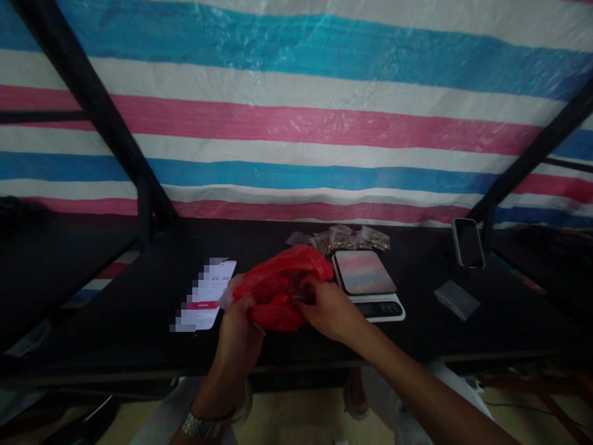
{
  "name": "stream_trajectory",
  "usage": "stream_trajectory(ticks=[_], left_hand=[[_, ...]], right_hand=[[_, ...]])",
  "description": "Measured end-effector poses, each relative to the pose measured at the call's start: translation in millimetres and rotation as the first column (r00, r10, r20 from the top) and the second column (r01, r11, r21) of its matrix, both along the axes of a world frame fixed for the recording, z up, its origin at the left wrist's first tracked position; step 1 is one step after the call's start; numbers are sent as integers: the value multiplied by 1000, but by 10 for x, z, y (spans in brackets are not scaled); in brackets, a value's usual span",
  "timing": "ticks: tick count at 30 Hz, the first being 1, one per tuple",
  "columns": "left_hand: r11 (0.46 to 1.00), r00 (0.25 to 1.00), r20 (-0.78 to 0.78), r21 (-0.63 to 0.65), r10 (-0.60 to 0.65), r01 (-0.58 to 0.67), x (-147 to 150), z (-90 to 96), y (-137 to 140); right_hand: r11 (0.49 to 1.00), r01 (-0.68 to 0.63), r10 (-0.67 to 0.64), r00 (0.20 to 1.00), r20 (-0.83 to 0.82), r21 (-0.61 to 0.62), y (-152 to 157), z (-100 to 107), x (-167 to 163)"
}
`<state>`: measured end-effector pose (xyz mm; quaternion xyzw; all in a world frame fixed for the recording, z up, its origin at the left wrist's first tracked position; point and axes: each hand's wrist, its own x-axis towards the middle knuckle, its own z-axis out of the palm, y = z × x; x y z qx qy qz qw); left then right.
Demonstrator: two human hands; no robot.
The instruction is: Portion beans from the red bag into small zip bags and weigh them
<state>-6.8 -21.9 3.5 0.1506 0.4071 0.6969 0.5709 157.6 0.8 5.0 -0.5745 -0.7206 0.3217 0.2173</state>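
A crumpled red plastic bag (pixel 278 278) is held over the front half of the black table. My left hand (pixel 238 327) grips the bag's left side, and a bit of clear plastic shows by its fingers. At the bag's opening, my right hand (pixel 331 309) has its fingertips closed and partly inside. What those fingertips pinch is hidden by the red plastic. Just right of the bag stands a white kitchen scale (pixel 365 281) with a shiny square plate. Behind the bag and scale lie several small zip bags (pixel 340 238) filled with small brownish-gold pieces.
A lit phone (pixel 210 296), partly pixelated, lies left of the bag. Another phone (pixel 467 242) leans against the right frame post. A clear zip bag (pixel 457 300) lies flat before it. Striped sheeting (pixel 324 123) hangs behind the black table (pixel 152 309), between slanted black bars.
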Motion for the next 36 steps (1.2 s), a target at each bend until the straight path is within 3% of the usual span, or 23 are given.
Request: stream_trajectory(ticks=[4, 9, 12, 16, 20, 36], left_hand=[[999, 998, -51, 48, 25, -22, -10, 30, -17], [990, 947, -293, 88, 128, -107, -91, -38, -37], [994, 923, -368, 51, 113, -101, -136, -85, -40], [997, 944, -321, -4, 73, -78, -142, -83, -47], [996, 951, -296, 20, 89, -87, -126, -60, -62], [997, 976, -211, 51, 59, -49, -114, 89, -97]], right_hand=[[1000, 10, -10, 1000, -8, 26, 17, -25, 28], [996, 66, -61, 995, -84, 56, 41, -34, 86], [995, 49, -32, 984, -176, 92, 37, -41, 77], [993, -24, 44, 984, -172, 114, 7, -47, 23], [993, -9, 13, 999, -36, 115, -29, -29, -24], [999, -22, 20, 999, 49, 46, -42, 46, -95]])
